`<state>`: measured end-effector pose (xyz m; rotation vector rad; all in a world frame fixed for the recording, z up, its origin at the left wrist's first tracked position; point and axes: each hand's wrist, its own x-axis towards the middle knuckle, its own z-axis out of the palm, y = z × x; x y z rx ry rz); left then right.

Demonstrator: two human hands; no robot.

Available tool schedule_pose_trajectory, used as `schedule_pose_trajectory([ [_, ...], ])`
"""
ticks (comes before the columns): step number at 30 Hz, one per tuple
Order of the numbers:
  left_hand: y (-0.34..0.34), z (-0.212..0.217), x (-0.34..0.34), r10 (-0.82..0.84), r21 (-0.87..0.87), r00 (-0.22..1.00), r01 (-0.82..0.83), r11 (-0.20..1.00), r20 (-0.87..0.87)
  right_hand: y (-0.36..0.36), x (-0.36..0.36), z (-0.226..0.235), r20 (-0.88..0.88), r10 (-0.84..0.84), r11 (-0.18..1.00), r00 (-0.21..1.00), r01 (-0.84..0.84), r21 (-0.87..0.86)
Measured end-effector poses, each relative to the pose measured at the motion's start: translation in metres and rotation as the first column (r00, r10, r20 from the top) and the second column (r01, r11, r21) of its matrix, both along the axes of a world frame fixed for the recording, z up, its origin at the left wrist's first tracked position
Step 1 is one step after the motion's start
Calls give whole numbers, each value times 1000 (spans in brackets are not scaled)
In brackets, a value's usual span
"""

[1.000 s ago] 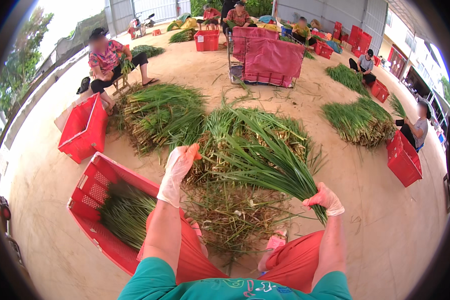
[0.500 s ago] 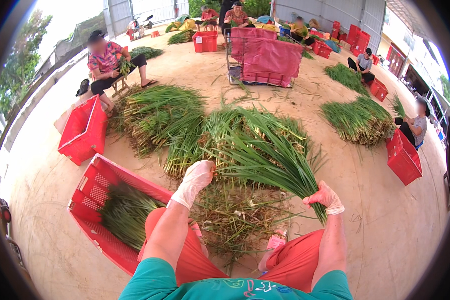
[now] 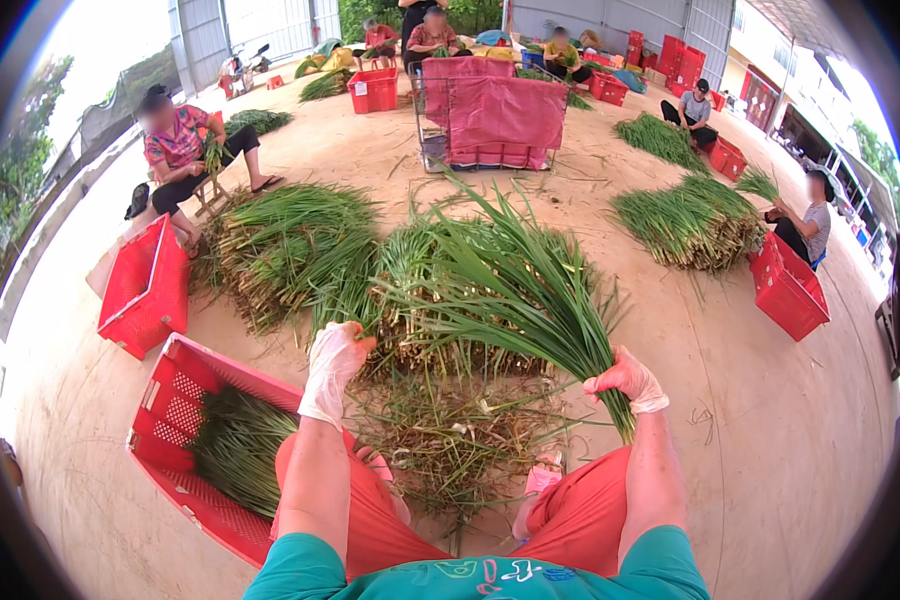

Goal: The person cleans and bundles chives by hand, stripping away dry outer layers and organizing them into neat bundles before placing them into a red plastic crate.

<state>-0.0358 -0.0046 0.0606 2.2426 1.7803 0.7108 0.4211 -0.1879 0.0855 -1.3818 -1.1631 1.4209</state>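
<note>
My right hand, in a thin pale glove, grips a bunch of long green leafy stalks near one end. The leaves fan up and left, over a pile of the same stalks on the floor. To the left, my gloved left hand is closed, fingers pinched together; what they hold, if anything, I cannot make out. It is above the right rim of a red crate. Green stalks lie inside that crate. Between my feet are loose dry trimmings.
Another heap of stalks lies at the left, near a red crate and a seated person. A wheeled cage cart with pink covering stands ahead. Farther right are more heaps, a red crate and seated people.
My left hand has moved left, away from the leaves and toward the crate. My right hand still grips the bunch, slightly higher and farther left in the picture. The whole view has shifted a little.
</note>
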Motion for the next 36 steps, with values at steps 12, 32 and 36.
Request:
schedule_pose_trajectory([
  [12,-42,14,78,-221,-71,647,394,917,730,11,-18,-7,64,29,998,998,-26,-55],
  [32,-47,9,81,-249,-488,827,511,708,505,33,-54,-26,61,0,999,998,-3,47],
  [36,-77,-11,125,-178,-283,422,811,511,889,41,-94,-42,340,-30,978,940,-43,203],
])
